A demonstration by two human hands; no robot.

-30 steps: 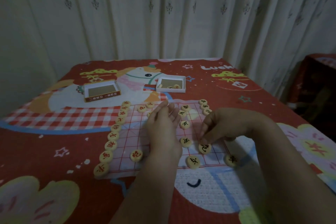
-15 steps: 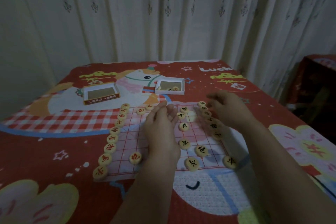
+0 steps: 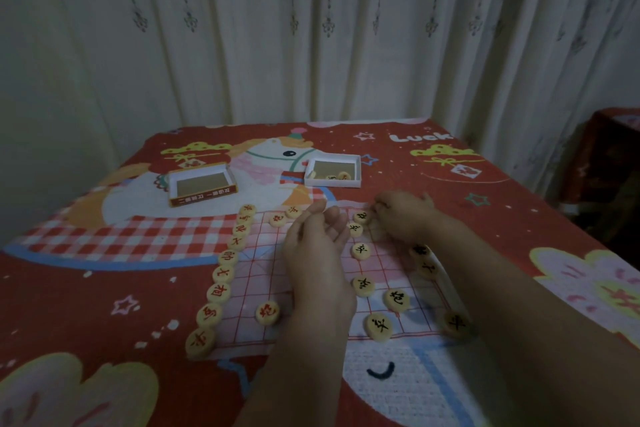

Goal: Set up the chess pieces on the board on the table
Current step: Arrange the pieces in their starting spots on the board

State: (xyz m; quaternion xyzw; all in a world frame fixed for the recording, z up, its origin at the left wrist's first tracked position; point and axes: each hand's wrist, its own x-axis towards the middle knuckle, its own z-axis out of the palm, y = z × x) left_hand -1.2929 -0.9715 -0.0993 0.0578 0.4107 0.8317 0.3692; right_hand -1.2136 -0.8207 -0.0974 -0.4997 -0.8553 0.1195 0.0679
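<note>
Now R hand (image 3: 403, 217) curls fingertips at far black pieces (image 3: 360, 217) on board (image 3: 252, 274), pinch unclear; L hand (image 3: 317, 239) relaxed, empty; next: fill remaining black spots.

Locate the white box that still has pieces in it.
The white box sits on the tablecloth beyond the board's far edge, right of the red-sided box.

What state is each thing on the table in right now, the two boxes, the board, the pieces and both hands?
Red-sided box: open, no pieces visible inside.
White box: open, a few pieces inside.
Board: laid flat, partly set.
Red pieces: lined along the board's left edge.
Black pieces: lying flat on the board's right half.
Left hand: fingers relaxed, holding nothing visible.
Right hand: fingers curled at the board's far right; grip unclear.
</note>
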